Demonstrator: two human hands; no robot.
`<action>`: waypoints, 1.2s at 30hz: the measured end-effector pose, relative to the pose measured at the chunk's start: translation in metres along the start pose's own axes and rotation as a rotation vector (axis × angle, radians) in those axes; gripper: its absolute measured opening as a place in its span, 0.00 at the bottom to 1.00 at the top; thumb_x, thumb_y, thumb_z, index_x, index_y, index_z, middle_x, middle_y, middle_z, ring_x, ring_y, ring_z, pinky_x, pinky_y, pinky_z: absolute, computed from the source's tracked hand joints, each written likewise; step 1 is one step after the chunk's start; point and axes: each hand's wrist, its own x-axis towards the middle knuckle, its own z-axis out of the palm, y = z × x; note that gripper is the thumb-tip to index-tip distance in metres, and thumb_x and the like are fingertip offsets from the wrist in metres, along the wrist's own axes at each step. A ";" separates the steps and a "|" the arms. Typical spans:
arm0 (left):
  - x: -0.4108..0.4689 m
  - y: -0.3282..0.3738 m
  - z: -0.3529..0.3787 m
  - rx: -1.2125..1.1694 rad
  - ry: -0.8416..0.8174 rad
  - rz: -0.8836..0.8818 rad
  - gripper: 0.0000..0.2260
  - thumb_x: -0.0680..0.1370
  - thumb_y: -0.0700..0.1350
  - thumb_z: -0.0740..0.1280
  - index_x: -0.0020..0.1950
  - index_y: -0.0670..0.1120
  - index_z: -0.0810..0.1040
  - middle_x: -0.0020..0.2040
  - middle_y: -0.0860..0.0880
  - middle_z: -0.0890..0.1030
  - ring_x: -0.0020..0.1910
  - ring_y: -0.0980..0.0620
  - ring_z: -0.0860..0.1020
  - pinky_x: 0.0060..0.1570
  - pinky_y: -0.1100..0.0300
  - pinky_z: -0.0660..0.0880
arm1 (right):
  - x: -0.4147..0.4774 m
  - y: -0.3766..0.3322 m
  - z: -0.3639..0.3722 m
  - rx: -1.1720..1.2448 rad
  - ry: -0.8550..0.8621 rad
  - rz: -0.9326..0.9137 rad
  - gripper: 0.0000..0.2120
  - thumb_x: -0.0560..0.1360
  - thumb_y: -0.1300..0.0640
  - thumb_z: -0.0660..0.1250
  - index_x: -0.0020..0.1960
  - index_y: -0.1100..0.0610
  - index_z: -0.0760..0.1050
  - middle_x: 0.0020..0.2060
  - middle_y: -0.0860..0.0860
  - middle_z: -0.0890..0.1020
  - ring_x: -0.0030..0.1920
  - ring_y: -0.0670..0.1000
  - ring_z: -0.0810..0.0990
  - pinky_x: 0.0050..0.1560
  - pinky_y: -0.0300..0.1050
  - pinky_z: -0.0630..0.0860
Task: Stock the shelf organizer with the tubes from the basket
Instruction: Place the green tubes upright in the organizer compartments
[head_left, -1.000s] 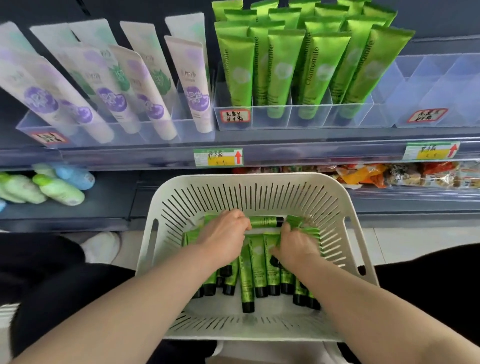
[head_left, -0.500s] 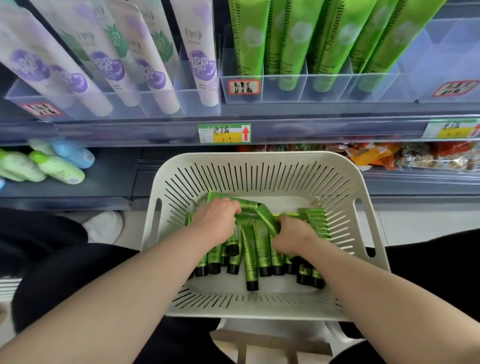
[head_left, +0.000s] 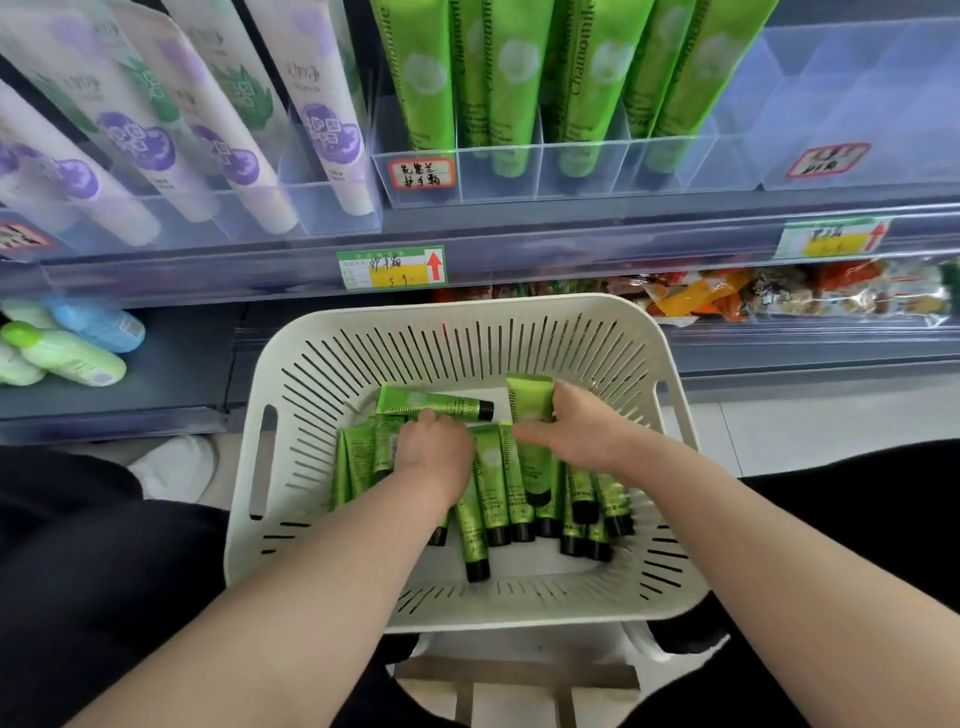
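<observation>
Head view: looks down into a white slotted plastic basket (head_left: 457, 307), set in the near middle between black-clad legs. Holds a heap of small green tubes with black caps (head_left: 492, 486), most lying side by side with caps toward the near side.

Left hand (head_left: 434, 454) down on the left part of the heap, fingers (head_left: 425, 417) curled and pressed together over the tubes, tips touching a crosswise green tube (head_left: 431, 402) at the far edge of the heap. Cannot tell whether any tube is gripped there.

Right hand (head_left: 584, 439) just beside it on the right, fingers (head_left: 565, 396) wrapped round one green tube (head_left: 530, 397), thumb across its front, crimped end tilted up and away toward the far wall of the basket.

Farther off, on the upper shelf, a clear plastic shelf organizer (head_left: 587, 167) with tall green tubes (head_left: 511, 78) standing upright in its compartments. To its left, white and purple tubes (head_left: 322, 104) leaning in another clear tray. On the shelf edge just below, a green and yellow price label (head_left: 392, 267).

On the lower shelf: pale green and blue bottles (head_left: 72, 356) lying at far left, colourful snack packets (head_left: 779, 296) at right.
</observation>
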 end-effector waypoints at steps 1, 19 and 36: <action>0.001 -0.001 0.001 -0.048 0.006 -0.011 0.15 0.76 0.45 0.68 0.62 0.46 0.76 0.56 0.47 0.78 0.59 0.47 0.72 0.42 0.56 0.68 | -0.002 -0.002 -0.003 -0.033 0.029 -0.018 0.12 0.77 0.50 0.66 0.54 0.56 0.69 0.42 0.50 0.78 0.36 0.49 0.77 0.37 0.45 0.78; -0.013 0.002 -0.004 -0.287 -0.032 0.042 0.26 0.79 0.39 0.56 0.77 0.53 0.59 0.69 0.45 0.72 0.66 0.42 0.69 0.53 0.49 0.77 | -0.023 -0.012 -0.022 -0.307 0.290 -0.228 0.12 0.78 0.53 0.63 0.61 0.51 0.71 0.42 0.47 0.78 0.33 0.45 0.74 0.29 0.40 0.67; -0.004 0.001 -0.002 -0.186 0.027 0.005 0.23 0.76 0.34 0.61 0.69 0.49 0.67 0.59 0.46 0.76 0.61 0.45 0.71 0.43 0.54 0.75 | -0.020 0.004 -0.004 -0.351 0.214 -0.206 0.09 0.79 0.53 0.62 0.58 0.50 0.71 0.37 0.44 0.74 0.33 0.43 0.72 0.28 0.39 0.64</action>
